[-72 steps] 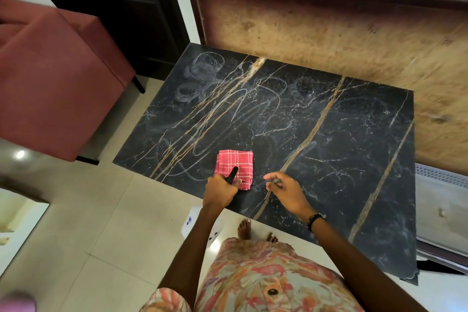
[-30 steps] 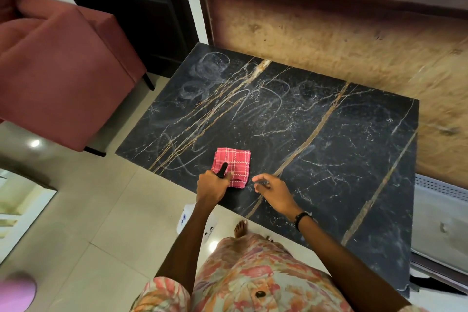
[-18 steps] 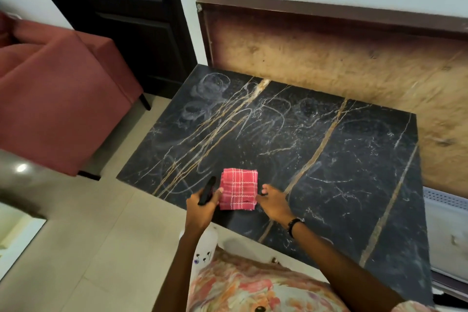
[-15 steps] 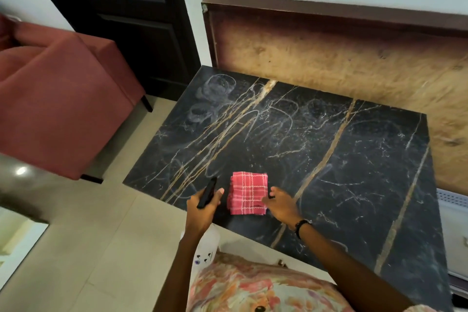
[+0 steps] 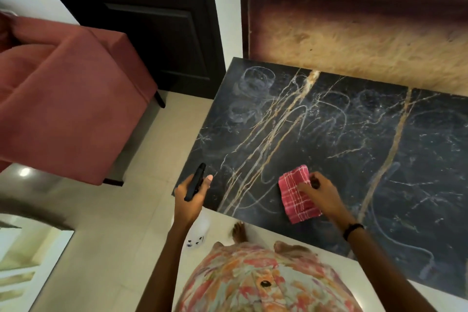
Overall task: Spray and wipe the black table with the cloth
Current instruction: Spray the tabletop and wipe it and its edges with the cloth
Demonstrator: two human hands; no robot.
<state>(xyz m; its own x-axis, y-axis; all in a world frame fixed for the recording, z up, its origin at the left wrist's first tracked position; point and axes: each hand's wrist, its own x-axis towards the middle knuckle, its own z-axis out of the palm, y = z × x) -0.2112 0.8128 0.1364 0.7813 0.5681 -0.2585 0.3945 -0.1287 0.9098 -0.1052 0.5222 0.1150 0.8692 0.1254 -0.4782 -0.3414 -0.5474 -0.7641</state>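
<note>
The black marble-patterned table carries chalky white smears and swirls across its left half. A folded red checked cloth lies near the table's front edge, and my right hand grips its right side with curled fingers. My left hand holds a spray bottle by its black nozzle head at the table's front left corner. The bottle's white body hangs below my wrist, mostly hidden.
A red upholstered armchair stands to the left of the table on the tiled floor. A wooden board leans on the wall behind the table. A dark door is at the back left.
My right hand has moved onto the cloth and taken hold of it. My left hand has carried the spray bottle leftward off the cloth to the table's corner.
</note>
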